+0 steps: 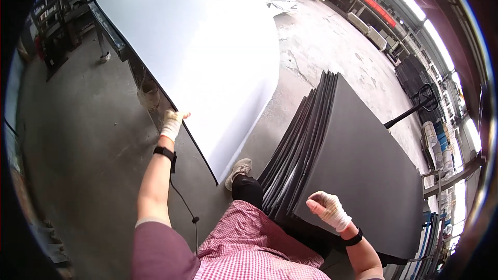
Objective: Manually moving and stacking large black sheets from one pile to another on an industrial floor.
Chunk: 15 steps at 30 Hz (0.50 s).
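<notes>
Where the long edge of the large white sheet (207, 57) runs along the support frame (108, 27), the left hand (175, 123), in a pale fingerless glove, laps over that edge; whether it grips cannot be told. The right hand (328, 210), likewise gloved, is loosely curled with nothing visible in it, above the near corner of a stack of dark grey panels (363, 176). 1 beige shoe (239, 171) shows between sheet and stack.
</notes>
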Tool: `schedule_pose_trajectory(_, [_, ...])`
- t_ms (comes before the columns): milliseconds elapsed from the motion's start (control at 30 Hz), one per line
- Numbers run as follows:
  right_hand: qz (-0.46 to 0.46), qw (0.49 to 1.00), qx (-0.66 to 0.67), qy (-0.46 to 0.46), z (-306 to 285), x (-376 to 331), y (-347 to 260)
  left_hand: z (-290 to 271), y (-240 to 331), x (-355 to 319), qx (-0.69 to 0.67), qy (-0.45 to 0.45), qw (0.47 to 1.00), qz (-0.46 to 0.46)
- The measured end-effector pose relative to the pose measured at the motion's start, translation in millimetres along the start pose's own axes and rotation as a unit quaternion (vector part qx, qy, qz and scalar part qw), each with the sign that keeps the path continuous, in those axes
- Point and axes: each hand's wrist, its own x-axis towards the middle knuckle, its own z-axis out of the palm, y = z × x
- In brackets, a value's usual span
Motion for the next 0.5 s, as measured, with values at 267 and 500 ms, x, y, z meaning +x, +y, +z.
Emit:
schedule_pose_trajectory(267, [-0.386,0.910,-0.122,0.091,78,27,-138,17,18,-262,0.069,-0.319,0.902,0.282])
schedule_pose_trajectory(500, [-0.372,0.781,-0.411,0.287,47,-52,-126,53,67,-399,0.169,-0.393,0.704,0.568])
